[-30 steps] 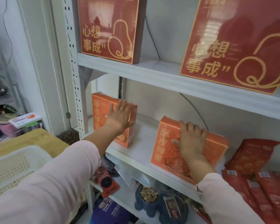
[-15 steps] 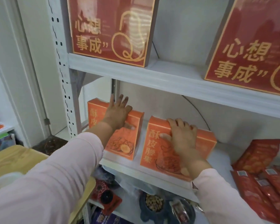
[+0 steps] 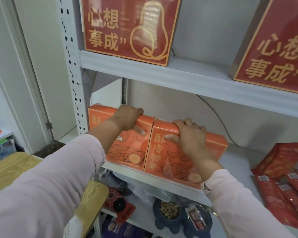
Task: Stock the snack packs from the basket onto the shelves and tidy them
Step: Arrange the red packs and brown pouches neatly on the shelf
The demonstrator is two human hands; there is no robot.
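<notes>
Two orange snack boxes stand upright on the mid shelf point(image 3: 239, 160), toward its left end & close to its front lip. They sit side by side w/ inner edges touching and printed fronts facing out. L hand point(image 3: 127, 117) grips the left box point(image 3: 127, 152) at its top: fingers curled over the top edge toward the back, thumb pressed on the front face. R hand point(image 3: 191, 134) grips the right box point(image 3: 170, 162) the same way, fingers hooked over the top, thumb flat on the front near the upper-left corner. Both arms, in pale pink sleeves point(image 3: 41, 194), reach in from in front of & below the mid shelf. At the mid shelf's right end lie red pouches point(image 3: 282, 186), most flat, one propped up at the back, well apart from the boxes. Above the mid shelf, the upper shelf point(image 3: 179, 74) carries two big red gift boxes w/ gold lettering: one point(image 3: 127, 28) over the mid shelf's left end, the other point(image 3: 273, 54) over its right end, cut off by the frame edge. A white perforated post point(image 3: 72, 66) stands at the mid shelf's left end. A thin dark cable point(image 3: 213, 109) runs down the wall behind the mid shelf. Under the mid shelf sit a blue bowl point(image 3: 158, 219) w/ brown bits inside, a clear plastic bag & small red items; can't tell what those are. Left of & below the mid shelf is a wood-grain tabletop point(image 3: 89, 194).
</notes>
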